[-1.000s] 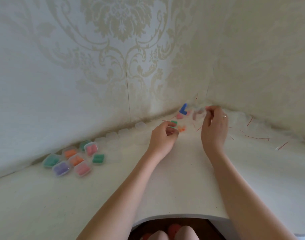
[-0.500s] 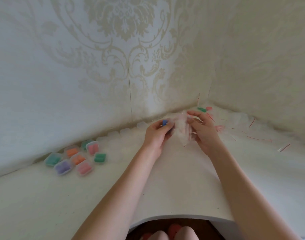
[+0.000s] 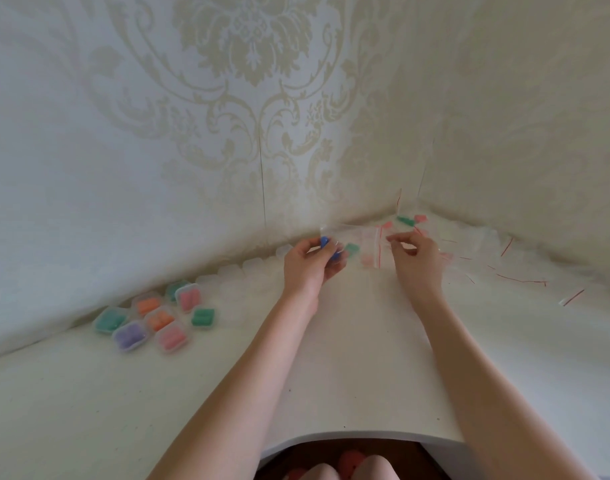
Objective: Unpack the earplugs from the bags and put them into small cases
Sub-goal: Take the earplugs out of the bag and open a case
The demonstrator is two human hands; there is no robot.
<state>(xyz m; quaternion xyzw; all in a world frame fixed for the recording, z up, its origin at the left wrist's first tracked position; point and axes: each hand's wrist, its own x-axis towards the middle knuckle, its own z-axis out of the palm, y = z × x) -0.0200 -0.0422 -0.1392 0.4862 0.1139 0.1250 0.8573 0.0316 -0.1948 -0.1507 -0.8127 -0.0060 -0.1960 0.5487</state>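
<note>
A: Pinched in the left hand [image 3: 310, 263], a blue earplug [image 3: 324, 242] with the closed end of a clear bag [image 3: 360, 245]. Right hand [image 3: 416, 258] pinches the bag's mouth by its red strip.

B: Step?

A: Unpacking, I judge. Bag stretched above the table [image 3: 348, 358]; green and pink plugs blur inside.

B: Next?

A: Part the seal, tip plugs out, fetch an empty case. Filled cases [image 3: 154, 315] sit far left.

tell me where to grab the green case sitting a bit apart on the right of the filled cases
Pinch the green case from above, across its two opposite side edges. It lies flat on the table, lid up, with free space on its right and front; the orange case sits to its left.
</note>
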